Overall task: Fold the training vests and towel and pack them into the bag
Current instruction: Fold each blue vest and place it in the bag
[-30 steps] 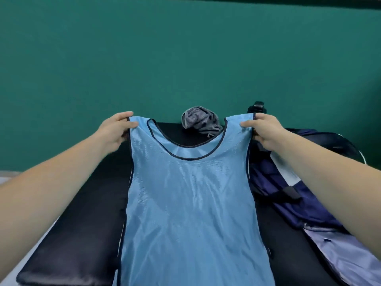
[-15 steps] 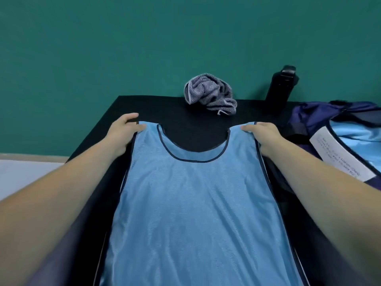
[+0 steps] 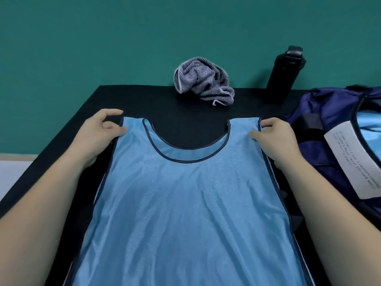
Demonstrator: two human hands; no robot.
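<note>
Held up a second earlier, the vest now lay flat on the tabletop, left hand and right hand still pinching its shoulders; folding could begin.

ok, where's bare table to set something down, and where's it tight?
Free: the far-left corner of the table, beyond the left hand and left of the towel; also the strip between the towel and the neckline of the vest. Crowded: right side, where the right hand, bag and bottle sit close together.
</note>
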